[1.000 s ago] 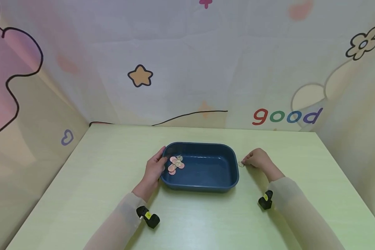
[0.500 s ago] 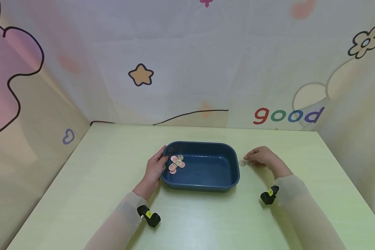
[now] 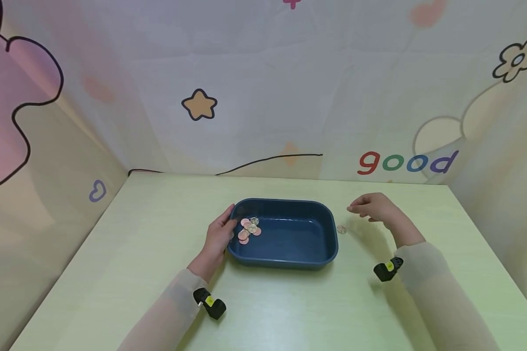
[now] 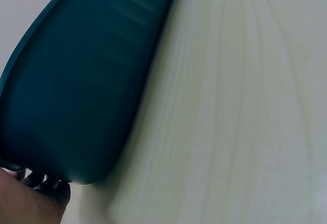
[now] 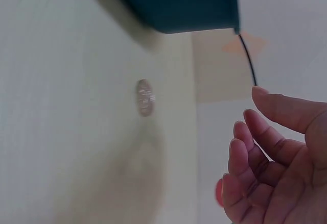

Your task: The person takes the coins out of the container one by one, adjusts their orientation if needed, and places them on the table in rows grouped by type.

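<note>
A dark blue rectangular basin [image 3: 290, 243] stands on the table, with several coins [image 3: 249, 230], pinkish and silvery, heaped at its left end. My left hand [image 3: 217, 239] grips the basin's left rim, thumb over the inside; in the left wrist view the fingers [image 4: 56, 188] curl under its outer wall. One silvery coin [image 3: 341, 229] lies flat on the table just right of the basin. My right hand [image 3: 373, 207] hovers above and behind that coin, holding nothing. Seen from the right wrist, its thumb [image 5: 286, 109] and loosely bent fingers [image 5: 245, 163] are apart.
The pale green table [image 3: 158, 292] reaches back to a patterned cloth [image 3: 263, 97] with a star and the word "good". Similar cloth hangs at the left and right sides. A small black camera sits on each wrist.
My right hand has let go of the coin beside the basin and risen, moving back and to the right. The coin lies on the table. My left hand stays on the basin.
</note>
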Demonstrator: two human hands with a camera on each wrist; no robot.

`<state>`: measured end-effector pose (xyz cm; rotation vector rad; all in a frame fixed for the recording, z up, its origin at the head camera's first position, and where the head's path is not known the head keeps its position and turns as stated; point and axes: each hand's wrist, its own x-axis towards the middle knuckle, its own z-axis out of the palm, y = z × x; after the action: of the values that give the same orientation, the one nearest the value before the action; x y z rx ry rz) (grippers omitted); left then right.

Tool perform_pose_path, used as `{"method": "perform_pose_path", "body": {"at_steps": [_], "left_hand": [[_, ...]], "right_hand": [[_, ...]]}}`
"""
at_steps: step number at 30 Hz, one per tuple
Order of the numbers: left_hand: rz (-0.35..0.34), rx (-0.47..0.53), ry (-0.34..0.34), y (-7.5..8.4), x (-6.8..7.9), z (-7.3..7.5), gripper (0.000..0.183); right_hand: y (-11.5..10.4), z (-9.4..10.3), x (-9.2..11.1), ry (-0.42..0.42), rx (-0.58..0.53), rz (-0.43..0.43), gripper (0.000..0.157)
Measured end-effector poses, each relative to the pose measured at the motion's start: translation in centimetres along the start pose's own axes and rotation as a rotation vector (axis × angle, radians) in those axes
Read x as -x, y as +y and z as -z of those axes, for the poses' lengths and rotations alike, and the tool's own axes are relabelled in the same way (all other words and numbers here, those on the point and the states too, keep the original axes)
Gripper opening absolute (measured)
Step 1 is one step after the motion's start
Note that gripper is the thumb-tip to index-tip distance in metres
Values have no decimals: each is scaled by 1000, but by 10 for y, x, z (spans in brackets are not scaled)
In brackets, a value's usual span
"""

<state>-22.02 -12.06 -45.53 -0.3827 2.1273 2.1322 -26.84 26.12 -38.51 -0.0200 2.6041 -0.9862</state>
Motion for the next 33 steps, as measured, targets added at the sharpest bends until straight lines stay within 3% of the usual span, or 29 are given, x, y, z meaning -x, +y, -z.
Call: {"method": "perform_pose_path", "body": {"at_steps": [5,10,16,28,33], "left_hand": [[3,-4,6,0,0,0,53],[1,-22,7,-1,0,0,52],[5,-28,10,-3,1,0,52],[8,-23,18,-3,0,-2,53],[6,-20,9,-1,-2,-1,52]], "right_hand": [[-18,9,6,12,14,52,46],[-40,13,9,10,54,164,37],[-72,10,7,-71,89,280,31],[-120,-21,-24,-274,149,408,27],[-135,-36,-35,-314,136,442,25]]}}
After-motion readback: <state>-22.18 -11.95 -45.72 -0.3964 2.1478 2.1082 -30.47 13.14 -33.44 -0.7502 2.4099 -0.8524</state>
